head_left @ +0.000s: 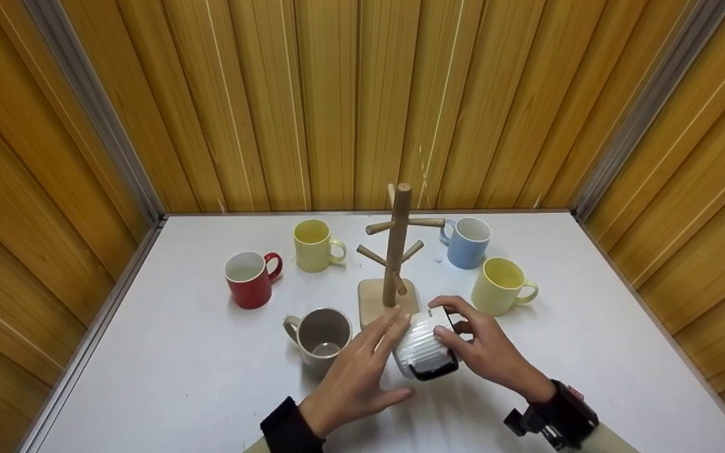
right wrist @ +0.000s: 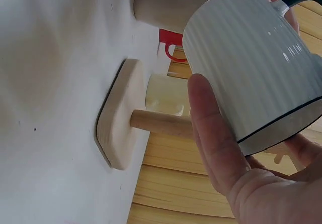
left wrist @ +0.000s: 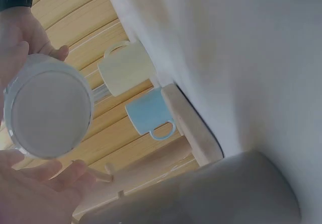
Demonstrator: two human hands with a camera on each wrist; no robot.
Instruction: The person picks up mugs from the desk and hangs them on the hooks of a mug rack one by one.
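Observation:
My right hand [head_left: 485,346] grips a white ribbed mug [head_left: 424,343] by its dark-edged rim, thumb on one side and fingers on the other. The mug is tipped on its side, its black handle [head_left: 435,370] toward me and its round base [left wrist: 50,114] facing left. My left hand [head_left: 362,374] is beside that base with its fingers extended, fingertips right at the mug. Just behind both hands stands a wooden mug tree [head_left: 398,251] with several bare pegs on a pale base [head_left: 372,296]. A grey-brown mug [head_left: 321,333] stands upright by my left hand.
A red mug [head_left: 252,289] and a yellow mug [head_left: 313,248] stand to the left of the tree. On its right are a blue mug [head_left: 466,245] and another yellow mug [head_left: 498,292]. Wood-panelled walls [head_left: 325,107] border the white table [head_left: 167,365].

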